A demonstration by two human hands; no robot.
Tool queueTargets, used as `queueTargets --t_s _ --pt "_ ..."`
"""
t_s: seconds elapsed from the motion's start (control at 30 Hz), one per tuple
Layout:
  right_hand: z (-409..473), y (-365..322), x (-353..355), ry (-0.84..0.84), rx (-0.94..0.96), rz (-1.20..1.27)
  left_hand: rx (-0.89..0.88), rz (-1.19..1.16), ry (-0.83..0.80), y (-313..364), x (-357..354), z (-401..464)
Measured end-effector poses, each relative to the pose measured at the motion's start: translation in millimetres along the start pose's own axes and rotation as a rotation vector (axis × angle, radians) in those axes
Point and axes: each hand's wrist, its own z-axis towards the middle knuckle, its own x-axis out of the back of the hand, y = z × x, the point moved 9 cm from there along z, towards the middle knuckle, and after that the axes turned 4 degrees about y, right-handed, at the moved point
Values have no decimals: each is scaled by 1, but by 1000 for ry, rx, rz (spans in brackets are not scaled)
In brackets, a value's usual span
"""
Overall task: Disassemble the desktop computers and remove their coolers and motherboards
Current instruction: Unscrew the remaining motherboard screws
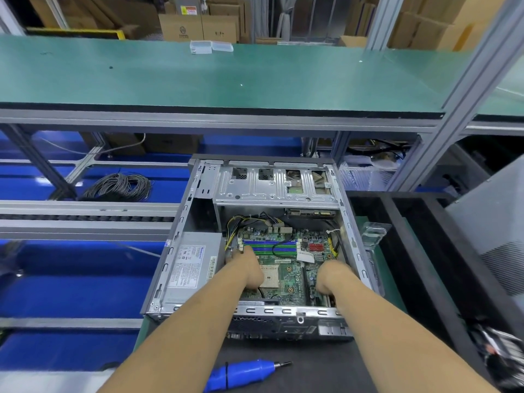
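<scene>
An open desktop case point(181, 231) lies flat on the bench in front of me. Inside it sits a green motherboard point(286, 268) with a bare CPU socket point(268, 277), blue and green memory slots point(269, 245) and a small red heatsink point(315, 247); no cooler is on the board. My left hand point(246, 265) reaches into the case and holds the board's left edge beside the grey power supply point(190, 265). My right hand point(331, 276) grips the board's right edge near the case wall. The fingertips of both hands are hidden.
A blue electric screwdriver point(241, 374) lies on the dark mat near me. A silver drive cage point(276, 182) spans the case's far end. A coil of grey cable point(119, 187) lies at left. Black trays point(419, 251) stand at right. A green shelf point(226, 75) runs above.
</scene>
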Motion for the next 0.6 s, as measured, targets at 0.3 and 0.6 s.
queueTargets --t_s 0.3,0.6 --pt "5 -2 -6 -35 4 24 62 76 257 -3 16 20" --pt "10 -5 -5 -51 40 -67 96 84 154 0 20 31"
